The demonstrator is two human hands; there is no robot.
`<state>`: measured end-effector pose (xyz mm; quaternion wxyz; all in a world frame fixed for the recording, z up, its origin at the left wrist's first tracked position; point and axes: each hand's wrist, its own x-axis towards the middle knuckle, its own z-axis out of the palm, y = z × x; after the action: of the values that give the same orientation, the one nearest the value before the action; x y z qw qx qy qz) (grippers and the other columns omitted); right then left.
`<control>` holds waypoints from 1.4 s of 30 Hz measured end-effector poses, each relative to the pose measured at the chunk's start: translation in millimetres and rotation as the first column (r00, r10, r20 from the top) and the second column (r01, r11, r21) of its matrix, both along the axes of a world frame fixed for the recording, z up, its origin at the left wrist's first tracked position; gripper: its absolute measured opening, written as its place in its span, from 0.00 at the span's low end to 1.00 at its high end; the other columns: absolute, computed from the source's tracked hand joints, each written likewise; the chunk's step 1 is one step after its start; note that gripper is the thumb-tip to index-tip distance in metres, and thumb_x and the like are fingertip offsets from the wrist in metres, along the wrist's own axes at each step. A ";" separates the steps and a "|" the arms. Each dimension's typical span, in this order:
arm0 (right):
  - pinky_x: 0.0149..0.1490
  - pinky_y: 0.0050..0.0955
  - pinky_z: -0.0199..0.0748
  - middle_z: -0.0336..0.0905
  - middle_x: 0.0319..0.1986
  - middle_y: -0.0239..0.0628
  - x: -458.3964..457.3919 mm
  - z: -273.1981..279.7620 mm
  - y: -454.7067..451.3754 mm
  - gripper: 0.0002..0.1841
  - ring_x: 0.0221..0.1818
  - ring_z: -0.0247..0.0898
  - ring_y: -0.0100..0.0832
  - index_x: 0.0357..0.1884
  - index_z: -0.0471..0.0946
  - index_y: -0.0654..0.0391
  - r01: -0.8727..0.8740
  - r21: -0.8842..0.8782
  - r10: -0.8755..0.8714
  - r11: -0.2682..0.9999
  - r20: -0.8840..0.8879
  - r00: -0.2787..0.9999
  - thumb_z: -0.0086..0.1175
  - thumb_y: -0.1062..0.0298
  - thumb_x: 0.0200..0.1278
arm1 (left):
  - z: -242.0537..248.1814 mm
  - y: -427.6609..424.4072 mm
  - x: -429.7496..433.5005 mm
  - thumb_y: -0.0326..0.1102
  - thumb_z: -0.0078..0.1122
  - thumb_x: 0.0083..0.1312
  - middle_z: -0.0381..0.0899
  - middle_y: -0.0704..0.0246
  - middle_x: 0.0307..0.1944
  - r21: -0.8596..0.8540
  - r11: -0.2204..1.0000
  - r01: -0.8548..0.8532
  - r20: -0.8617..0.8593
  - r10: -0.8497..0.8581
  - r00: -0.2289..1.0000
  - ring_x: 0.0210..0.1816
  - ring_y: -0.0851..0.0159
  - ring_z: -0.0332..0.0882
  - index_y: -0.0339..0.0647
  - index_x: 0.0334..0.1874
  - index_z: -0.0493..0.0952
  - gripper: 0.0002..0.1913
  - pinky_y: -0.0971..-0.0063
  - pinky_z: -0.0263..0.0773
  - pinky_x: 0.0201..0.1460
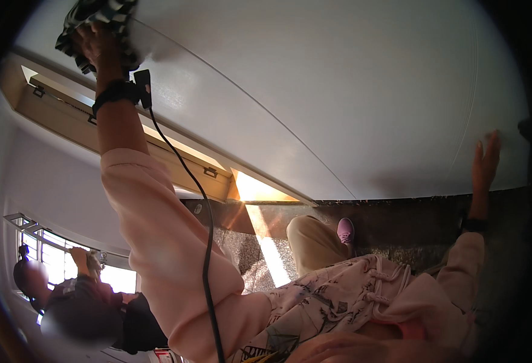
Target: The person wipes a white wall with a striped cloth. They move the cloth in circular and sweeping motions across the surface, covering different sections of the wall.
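Observation:
My left hand [94,44] presses a dark-and-light patterned cloth [116,27] against a smooth pale door or wall panel [320,81]. A thin seam runs across the panel. On that wrist is a black band with a small black device [143,88], and a black cable hangs down from it. My right hand [487,159] is at the far right, its fingers extended and apart near the panel's surface, with nothing in it. Whether it touches the panel cannot be told. A dark band circles that wrist too.
A door frame [62,115] with metal fittings runs along the panel's left edge. Sunlight falls on the speckled floor [243,249] by my legs. At the lower left, another person [82,299] in dark clothing raises a hand near a bright barred window [57,263].

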<state>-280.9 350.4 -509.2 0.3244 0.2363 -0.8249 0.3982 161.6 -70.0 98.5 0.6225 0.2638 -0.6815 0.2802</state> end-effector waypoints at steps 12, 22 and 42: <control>0.70 0.41 0.47 0.52 0.68 0.44 -9.2 -12.1 5.3 0.32 0.72 0.43 0.45 0.71 0.51 0.53 0.007 0.016 -0.005 1.000 -0.111 0.994 0.43 0.53 0.70 | -127.6 -137.6 83.1 0.52 0.33 0.69 0.71 0.58 0.46 -0.343 -0.237 -0.909 -0.479 0.876 -0.048 0.43 0.58 0.74 0.33 0.47 0.68 0.25 0.66 0.77 0.41; 0.70 0.41 0.48 0.49 0.68 0.49 1.8 0.9 9.9 0.30 0.72 0.42 0.48 0.71 0.51 0.47 -0.096 0.005 0.096 0.995 0.012 0.995 0.42 0.53 0.70 | -428.0 27.2 -10.9 0.53 0.34 0.68 0.72 0.58 0.46 0.051 0.973 -0.224 0.379 0.189 0.906 0.42 0.57 0.74 0.34 0.47 0.69 0.26 0.64 0.77 0.42; 0.66 0.46 0.54 0.48 0.67 0.57 19.4 16.9 2.4 0.32 0.68 0.48 0.54 0.71 0.50 0.51 0.005 0.067 -0.006 0.998 0.016 1.000 0.42 0.51 0.70 | -237.5 1.7 -13.1 0.54 0.35 0.68 0.72 0.60 0.48 -0.301 0.945 -0.129 0.460 0.263 0.848 0.44 0.58 0.73 0.37 0.48 0.70 0.25 0.64 0.75 0.44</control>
<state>-261.5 352.8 -492.4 0.3109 0.2415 -0.8410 0.3712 148.6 -68.3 -139.0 0.4241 0.1686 -0.7445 0.4872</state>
